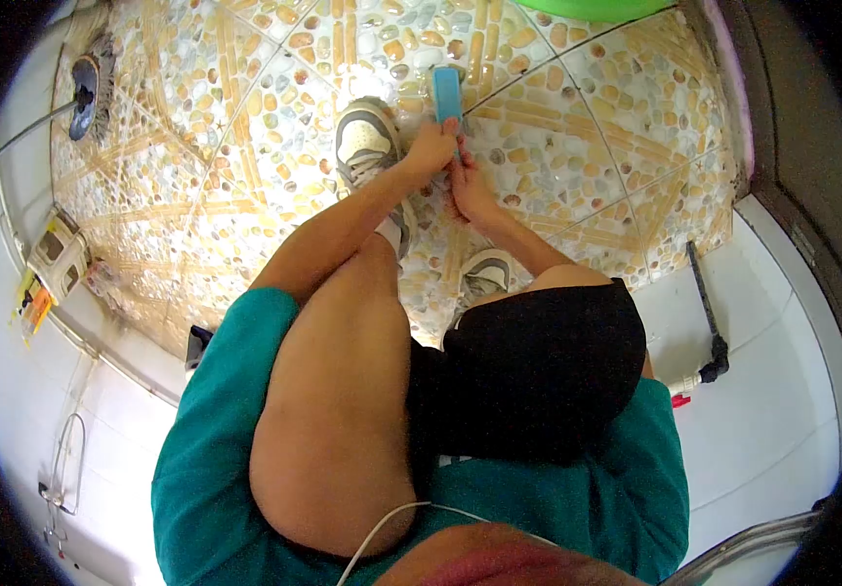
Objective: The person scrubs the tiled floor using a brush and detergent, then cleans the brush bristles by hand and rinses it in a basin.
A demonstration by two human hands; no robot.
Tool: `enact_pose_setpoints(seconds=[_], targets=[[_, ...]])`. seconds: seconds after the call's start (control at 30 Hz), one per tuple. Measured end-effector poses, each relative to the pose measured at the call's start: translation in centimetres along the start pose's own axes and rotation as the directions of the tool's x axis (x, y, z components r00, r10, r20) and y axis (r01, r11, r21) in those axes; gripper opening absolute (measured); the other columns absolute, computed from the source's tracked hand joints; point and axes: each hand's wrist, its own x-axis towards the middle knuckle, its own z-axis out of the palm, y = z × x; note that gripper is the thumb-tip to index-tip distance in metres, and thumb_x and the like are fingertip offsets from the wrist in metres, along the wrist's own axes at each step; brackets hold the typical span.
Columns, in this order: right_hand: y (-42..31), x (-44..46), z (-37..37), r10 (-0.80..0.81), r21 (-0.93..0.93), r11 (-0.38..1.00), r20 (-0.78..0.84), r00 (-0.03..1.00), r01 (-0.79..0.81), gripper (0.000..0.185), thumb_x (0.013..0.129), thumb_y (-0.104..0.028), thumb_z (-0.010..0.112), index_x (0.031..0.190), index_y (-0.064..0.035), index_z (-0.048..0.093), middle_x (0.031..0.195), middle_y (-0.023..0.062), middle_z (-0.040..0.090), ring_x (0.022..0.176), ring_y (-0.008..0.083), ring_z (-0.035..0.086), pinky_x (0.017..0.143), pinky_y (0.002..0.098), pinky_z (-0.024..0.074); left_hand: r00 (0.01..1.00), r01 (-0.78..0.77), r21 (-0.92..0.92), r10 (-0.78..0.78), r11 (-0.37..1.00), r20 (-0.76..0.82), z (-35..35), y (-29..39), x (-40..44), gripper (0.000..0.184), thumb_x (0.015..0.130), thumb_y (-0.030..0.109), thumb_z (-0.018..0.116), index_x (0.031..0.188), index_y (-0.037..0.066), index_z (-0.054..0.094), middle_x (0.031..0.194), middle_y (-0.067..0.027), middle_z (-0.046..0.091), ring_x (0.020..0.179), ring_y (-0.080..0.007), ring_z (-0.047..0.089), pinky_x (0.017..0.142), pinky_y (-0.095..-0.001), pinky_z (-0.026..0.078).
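A light blue long-handled scrub brush [448, 94] is over the pebble-patterned floor, its flat oblong back facing up and its underside hidden. My left hand [431, 148] is closed around the handle just below the head. Lower down, my right hand [472, 191] is closed on the handle's end, the two hands nearly touching. My left shoe [365, 142] is just left of the brush. Behind my right hand, my right shoe [485, 273] shows partly under the knee.
The tiled floor [577, 146] looks wet and shiny. A green basin rim [596, 8] shows at the top. A round-headed brush [87, 96] lies at the far left near a wall-mounted holder [57, 256]. A black pipe [702, 293] runs along the right wall.
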Motion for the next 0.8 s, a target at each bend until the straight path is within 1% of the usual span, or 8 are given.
enact_pose_setpoints(seconds=[0.1, 0.13, 0.23, 0.43, 0.5, 0.63, 0.73, 0.8], targets=[[-1.8, 3.3, -0.8, -0.031, -0.054, 0.998, 0.072, 0.997, 0.035, 0.026, 0.098, -0.036, 0.035, 0.105, -0.0133, 0.044, 0.057, -0.0006, 0.041, 0.033, 0.0109, 0.036, 0.029, 0.0263, 0.0266, 0.99, 0.13, -0.055, -0.127, 0.99, 0.058, -1.7, 2.7, 2.7, 0.053, 0.095, 0.04, 0.037, 0.088, -0.008, 0.059, 0.07, -0.0218, 0.062, 0.068, -0.0379, 0.063, 0.062, -0.0461, 0.048], [-3.2, 4.9, -0.9, -0.069, -0.075, 0.994, 0.107, 0.992, 0.077, 0.026, 0.098, -0.037, 0.035, 0.104, -0.0128, 0.043, 0.057, -0.0005, 0.041, 0.033, 0.0108, 0.036, 0.028, 0.0263, 0.0269, 0.968, 0.252, -0.317, -0.243, 0.914, 0.069, -1.3, 2.0, 4.8, 0.05, 0.096, 0.037, 0.039, 0.09, -0.008, 0.058, 0.068, -0.019, 0.063, 0.066, -0.0356, 0.064, 0.057, -0.0439, 0.048], [-5.5, 6.2, 0.5, 0.028, -0.146, 0.989, 0.219, 0.975, 0.004, 0.027, 0.098, -0.037, 0.037, 0.099, -0.0114, 0.043, 0.056, 0.0, 0.042, 0.032, 0.0109, 0.036, 0.028, 0.0267, 0.0278, 0.98, 0.2, -0.486, -0.179, 0.85, 0.091, -4.9, 3.9, 5.4, 0.045, 0.096, 0.034, 0.04, 0.092, -0.007, 0.059, 0.068, -0.0154, 0.064, 0.063, -0.0298, 0.064, 0.052, -0.0409, 0.049], [1.9, 2.2, -0.5, -0.151, -0.273, 0.944, 0.141, 0.978, 0.185, 0.03, 0.097, -0.037, 0.039, 0.111, -0.011, 0.044, 0.051, -0.0019, 0.039, 0.036, 0.0085, 0.039, 0.03, 0.0258, 0.0294, 0.955, 0.291, -0.329, -0.253, 0.899, 0.153, -3.2, -0.5, -2.2, 0.04, 0.095, 0.031, 0.04, 0.093, -0.004, 0.06, 0.079, -0.0161, 0.064, 0.068, -0.0246, 0.063, 0.059, -0.039, 0.048], [0.8, 0.6, -0.6, 0.155, -0.302, 0.949, 0.199, 0.968, -0.09, 0.034, 0.096, -0.037, 0.039, 0.118, -0.011, 0.043, 0.054, -0.002, 0.041, 0.036, 0.0079, 0.038, 0.03, 0.0249, 0.0284, 0.927, 0.372, -0.429, -0.309, 0.823, 0.211, -3.2, -1.0, -1.8, 0.04, 0.094, 0.032, 0.042, 0.091, -0.002, 0.062, 0.084, -0.0174, 0.064, 0.073, -0.0259, 0.062, 0.068, -0.0415, 0.049], [-3.6, 6.9, 2.6, -0.058, -0.424, 0.885, 0.31, 0.949, 0.193, 0.034, 0.096, -0.04, 0.039, 0.114, -0.0117, 0.045, 0.056, -0.0013, 0.042, 0.036, 0.008, 0.038, 0.03, 0.0249, 0.0266, 0.952, 0.299, -0.459, -0.297, 0.837, 0.078, -8.1, 0.7, 2.0, 0.04, 0.094, 0.032, 0.043, 0.087, -0.003, 0.061, 0.076, -0.0137, 0.062, 0.065, -0.0229, 0.06, 0.057, -0.0373, 0.048], [-6.4, 7.6, 4.9, 0.114, -0.34, 0.94, 0.283, 0.952, -0.012, 0.035, 0.096, -0.042, 0.039, 0.111, -0.0114, 0.047, 0.053, -0.0013, 0.041, 0.036, 0.0085, 0.039, 0.03, 0.0254, 0.0269, 0.923, 0.367, -0.616, -0.353, 0.697, 0.151, -11.4, 2.0, 2.7, 0.036, 0.093, 0.025, 0.042, 0.086, -0.006, 0.059, 0.075, -0.0173, 0.063, 0.065, -0.0239, 0.063, 0.055, -0.0365, 0.049], [-6.6, 6.0, 4.9, 0.143, -0.345, 0.938, 0.306, 0.941, -0.03, 0.038, 0.095, -0.045, 0.038, 0.109, -0.0106, 0.049, 0.053, -0.0003, 0.042, 0.036, 0.009, 0.039, 0.029, 0.0258, 0.0277, 0.962, 0.237, -0.421, -0.272, 0.875, -0.024, -10.4, 0.0, 2.5, 0.041, 0.093, 0.031, 0.045, 0.088, -0.007, 0.06, 0.073, -0.0149, 0.063, 0.066, -0.0239, 0.061, 0.058, -0.0388, 0.049]])
